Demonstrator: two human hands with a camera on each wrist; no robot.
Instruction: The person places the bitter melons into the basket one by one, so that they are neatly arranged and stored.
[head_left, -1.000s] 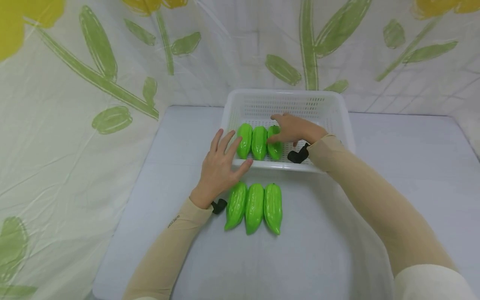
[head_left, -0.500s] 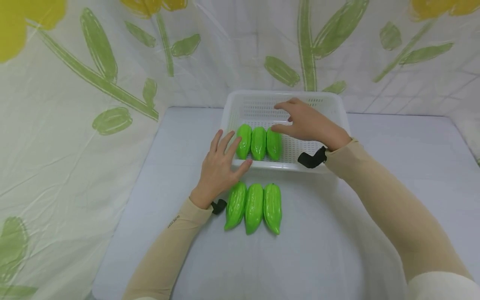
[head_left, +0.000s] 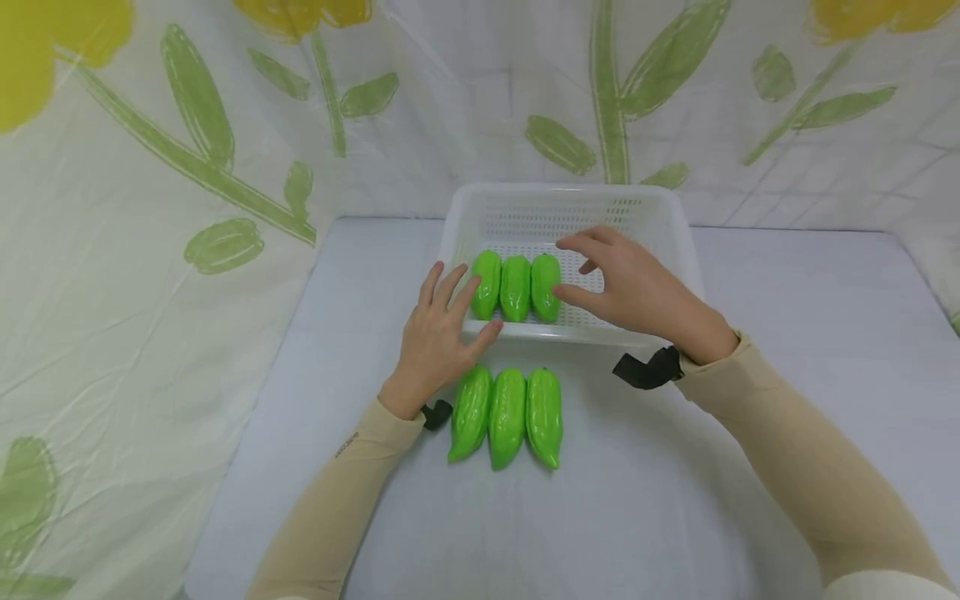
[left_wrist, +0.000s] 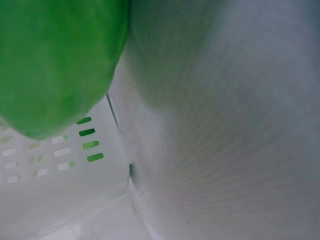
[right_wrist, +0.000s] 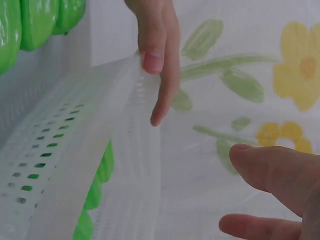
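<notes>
Three glossy green bitter melons, the rightmost (head_left: pixel 546 287) beside my right hand, stand side by side in the left part of a white slotted basket (head_left: pixel 570 333). My right hand (head_left: pixel 637 279) hovers over the basket with fingers spread and nothing in them, thumb tip right at that melon's edge in the head view. My left hand (head_left: pixel 435 342), fingers spread, reaches to the basket's near left corner. Three more bitter melons, the middle one (head_left: pixel 507 417) included, lie in a row on the table before the basket. The left wrist view shows one melon (left_wrist: pixel 55 65) close up.
A pale cloth-covered table (head_left: pixel 637 500) bears everything. Behind and left of it hangs a white curtain (head_left: pixel 450 108) printed with yellow flowers and green leaves. Black wrist-worn pieces, one at the right wrist (head_left: pixel 647 368), stick out near both sleeves.
My right hand has left the rightmost melon in the basket, lifted away, then come back toward the near right side. The left hand and the melons have stayed in place.
</notes>
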